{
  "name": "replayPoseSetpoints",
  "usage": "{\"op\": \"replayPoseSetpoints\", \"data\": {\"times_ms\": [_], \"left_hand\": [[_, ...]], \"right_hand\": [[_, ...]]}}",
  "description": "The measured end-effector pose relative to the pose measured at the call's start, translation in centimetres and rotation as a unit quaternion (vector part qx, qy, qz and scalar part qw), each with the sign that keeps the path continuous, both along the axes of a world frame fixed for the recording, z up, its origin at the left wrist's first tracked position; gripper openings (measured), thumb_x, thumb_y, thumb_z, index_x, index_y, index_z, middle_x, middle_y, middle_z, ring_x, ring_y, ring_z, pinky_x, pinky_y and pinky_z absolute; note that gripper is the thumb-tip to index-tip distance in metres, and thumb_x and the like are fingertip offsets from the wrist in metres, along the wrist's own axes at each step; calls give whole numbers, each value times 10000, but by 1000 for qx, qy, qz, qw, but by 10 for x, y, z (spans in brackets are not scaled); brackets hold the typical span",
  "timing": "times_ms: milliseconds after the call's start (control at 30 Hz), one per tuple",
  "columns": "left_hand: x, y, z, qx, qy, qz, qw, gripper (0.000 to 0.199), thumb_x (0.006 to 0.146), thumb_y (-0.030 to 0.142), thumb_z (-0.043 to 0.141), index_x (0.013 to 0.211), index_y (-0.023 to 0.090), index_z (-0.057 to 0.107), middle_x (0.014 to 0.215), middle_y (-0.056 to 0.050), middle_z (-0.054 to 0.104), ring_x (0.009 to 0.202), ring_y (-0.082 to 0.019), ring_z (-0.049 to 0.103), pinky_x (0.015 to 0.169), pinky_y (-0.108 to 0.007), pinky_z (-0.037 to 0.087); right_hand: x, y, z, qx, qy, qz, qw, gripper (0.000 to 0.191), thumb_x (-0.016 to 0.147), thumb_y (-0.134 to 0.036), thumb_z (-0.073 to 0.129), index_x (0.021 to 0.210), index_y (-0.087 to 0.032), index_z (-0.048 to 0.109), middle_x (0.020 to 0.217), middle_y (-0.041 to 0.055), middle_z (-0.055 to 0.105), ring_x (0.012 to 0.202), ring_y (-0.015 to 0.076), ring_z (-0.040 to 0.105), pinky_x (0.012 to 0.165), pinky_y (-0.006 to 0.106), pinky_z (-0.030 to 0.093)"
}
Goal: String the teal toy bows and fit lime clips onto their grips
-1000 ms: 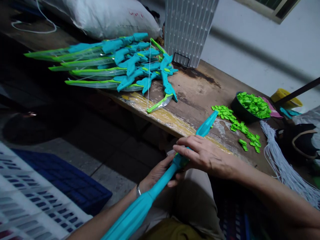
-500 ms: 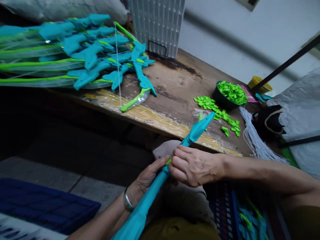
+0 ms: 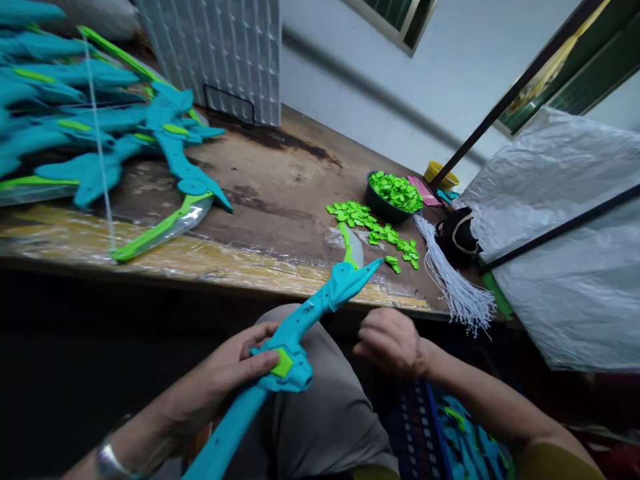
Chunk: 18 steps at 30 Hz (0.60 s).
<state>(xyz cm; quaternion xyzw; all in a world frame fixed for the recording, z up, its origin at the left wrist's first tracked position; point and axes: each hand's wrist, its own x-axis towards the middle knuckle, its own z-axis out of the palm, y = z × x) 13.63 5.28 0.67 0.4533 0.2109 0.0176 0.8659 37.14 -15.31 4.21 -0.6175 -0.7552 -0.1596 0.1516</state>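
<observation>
My left hand (image 3: 227, 367) is closed around the middle of a teal toy bow (image 3: 306, 315), its thumb on a bright green inset piece (image 3: 284, 363). The bow lies slanted above my lap, its far end reaching over the table edge, where a green and clear limb (image 3: 351, 248) shows. To the right and apart from the bow, my right hand (image 3: 390, 341) is curled with its fingers folded in. The inside of that hand is hidden, so I cannot see whether it holds anything.
On the wooden table (image 3: 280, 193), several teal bows (image 3: 100, 127) are piled at the left. Small green parts (image 3: 385, 233) lie beside a dark bowl (image 3: 383, 208). White cords (image 3: 453, 273) hang over the edge. A blue crate (image 3: 440, 427) of teal parts stands below right.
My right hand has come off the bow and moved to the right. The bow is turned so the green inset faces up under my left thumb. My view has swung right.
</observation>
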Motion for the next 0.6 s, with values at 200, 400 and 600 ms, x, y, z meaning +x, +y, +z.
{"op": "replayPoseSetpoints", "data": {"times_ms": [200,400,600], "left_hand": [[-2,14,-8,208,23,-64,976,524,711,413,865,1169,216,703,968,-63,765,860,-271,700,758,-311,557],[9,-27,-6,303,52,-103,946,448,663,311,829,1088,207,733,1043,-42,757,954,-275,661,851,-310,499],[-4,-61,-18,332,109,-56,935,368,735,359,792,1062,196,749,932,-41,743,834,-234,633,753,-272,444]], "right_hand": [[138,-66,-15,8,39,-441,897,223,1054,-303,543,942,-134,635,910,59,651,828,187,646,776,352,561],[195,-83,-14,-73,108,-600,789,229,1008,-358,669,1066,-136,663,1066,65,667,944,201,660,869,390,569],[200,-56,2,-41,211,-579,787,257,985,-361,662,876,-130,633,841,36,630,774,173,619,765,334,522]]}}
